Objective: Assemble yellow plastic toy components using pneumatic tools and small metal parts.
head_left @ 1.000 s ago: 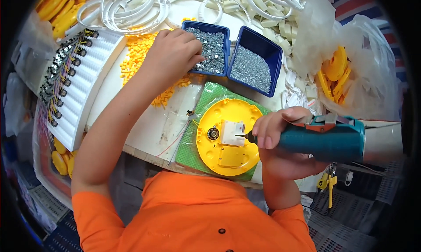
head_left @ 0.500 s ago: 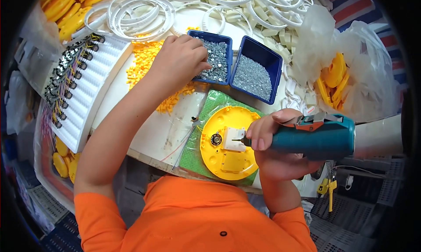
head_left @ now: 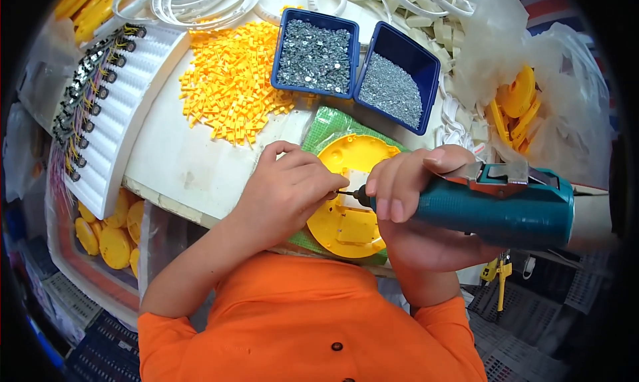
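Note:
My right hand is closed around a teal electric screwdriver, held sideways with its thin bit pointing left. My left hand pinches a tiny screw at the bit's tip; the fingers hide most of it. Below both hands lies a round yellow plastic housing with a white box-shaped part inside, partly covered by my hands. It rests on a green mat near the table's front edge. Beyond stand two blue bins, one of darker screws, the other of small silvery screws.
A heap of small yellow pieces lies left of the bins. Farther left is a white ribbed tray with wired round parts. White rings and pale blocks are at the back. A plastic bag holds yellow parts at right.
My left hand has come back from the left blue bin to the screwdriver's tip, pinching a screw. The right hand still grips the screwdriver over the housing.

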Demonstrator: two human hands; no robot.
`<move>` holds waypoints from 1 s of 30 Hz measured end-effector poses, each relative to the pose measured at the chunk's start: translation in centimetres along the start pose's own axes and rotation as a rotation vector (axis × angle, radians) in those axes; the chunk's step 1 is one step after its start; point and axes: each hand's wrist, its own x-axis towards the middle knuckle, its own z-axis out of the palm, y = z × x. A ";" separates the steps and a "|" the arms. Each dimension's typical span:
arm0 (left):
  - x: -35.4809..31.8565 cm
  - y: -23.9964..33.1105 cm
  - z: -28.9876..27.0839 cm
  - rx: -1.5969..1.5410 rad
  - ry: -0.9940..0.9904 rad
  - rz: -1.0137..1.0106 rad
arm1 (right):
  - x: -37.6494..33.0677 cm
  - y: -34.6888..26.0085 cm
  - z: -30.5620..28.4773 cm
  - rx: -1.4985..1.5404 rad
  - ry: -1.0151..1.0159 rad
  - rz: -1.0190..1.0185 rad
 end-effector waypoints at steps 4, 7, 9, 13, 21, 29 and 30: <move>-0.2 0.1 0.0 -0.029 0.016 0.002 | -0.1 0.2 0.3 -0.044 -0.008 -0.006; -0.3 -0.1 0.1 -0.055 0.010 0.005 | -0.2 0.0 0.3 -0.019 0.037 0.015; -0.5 0.0 0.1 -0.073 0.011 -0.008 | 0.0 0.1 0.3 -0.034 -0.002 -0.013; -0.9 0.1 0.5 -0.102 0.022 -0.050 | -0.3 0.2 0.3 -0.015 0.018 -0.009; -0.7 0.8 -2.2 -0.002 -0.153 -0.059 | -1.0 0.6 0.2 -0.045 0.061 0.004; -2.2 0.1 -3.2 0.168 -0.411 0.025 | -2.0 1.7 0.2 -0.080 0.100 0.026; -2.2 0.1 -3.1 0.176 -0.415 0.030 | -2.0 1.8 0.4 -0.123 0.151 0.041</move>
